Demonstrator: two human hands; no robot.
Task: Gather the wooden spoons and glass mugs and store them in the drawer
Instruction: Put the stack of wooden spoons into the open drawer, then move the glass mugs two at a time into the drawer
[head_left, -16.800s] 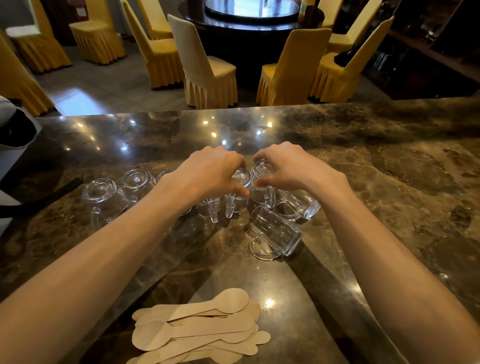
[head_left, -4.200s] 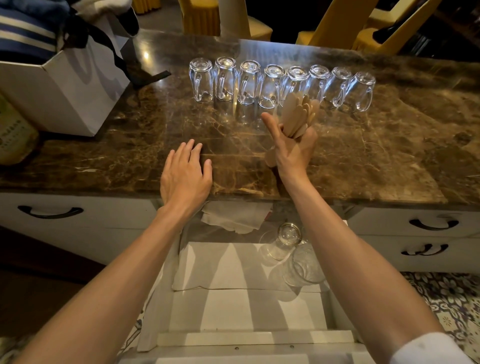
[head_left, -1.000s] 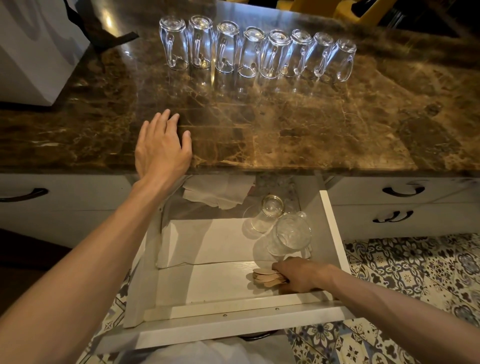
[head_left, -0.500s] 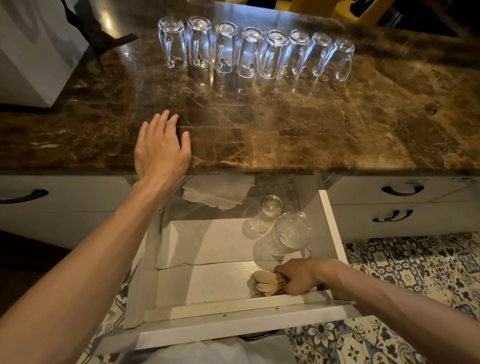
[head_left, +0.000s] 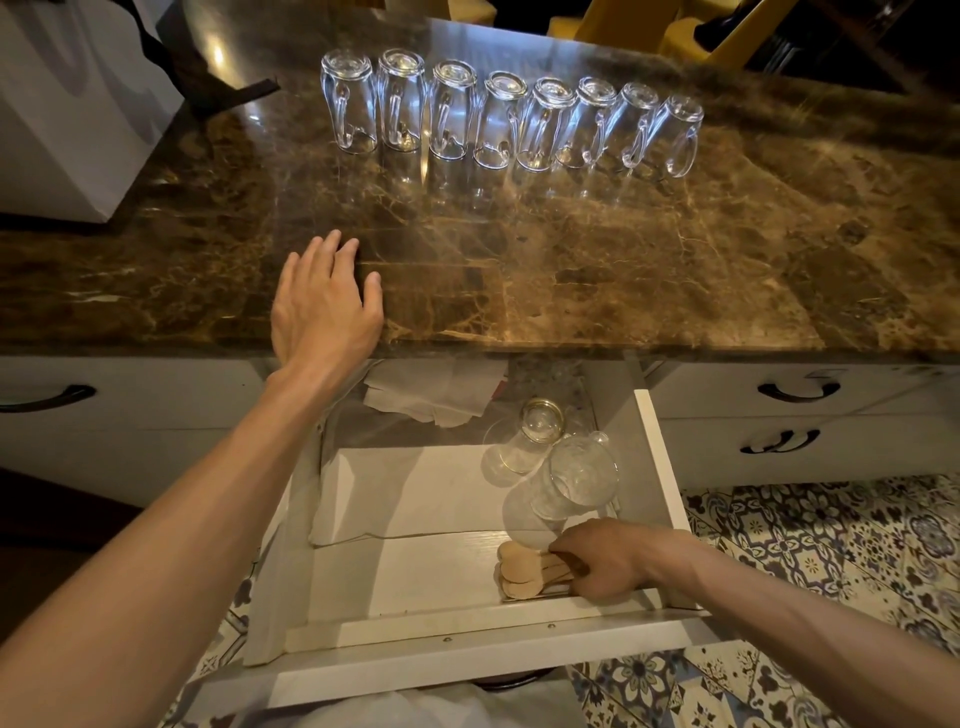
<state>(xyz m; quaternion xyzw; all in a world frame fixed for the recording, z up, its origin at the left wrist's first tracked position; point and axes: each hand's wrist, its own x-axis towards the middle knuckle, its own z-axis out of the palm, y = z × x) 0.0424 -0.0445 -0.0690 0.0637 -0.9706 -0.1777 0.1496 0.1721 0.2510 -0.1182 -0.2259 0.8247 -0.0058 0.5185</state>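
**Spoons in the drawer, mugs on the counter**

Your right hand (head_left: 605, 564) is low in the open drawer (head_left: 467, 660), lower centre of the frame, fingers curled round the handles of the wooden spoons (head_left: 519, 569). The spoon bowls lie stacked against the drawer's front wall. Just above them, two clear glasses (head_left: 576, 475) lie on their sides along the drawer's right side. Your left hand (head_left: 324, 306) rests flat on the marble countertop (head_left: 623, 270) near its front edge, fingers straight. Eight glass mugs (head_left: 511, 122) stand upside down in a row at the top centre of the frame.
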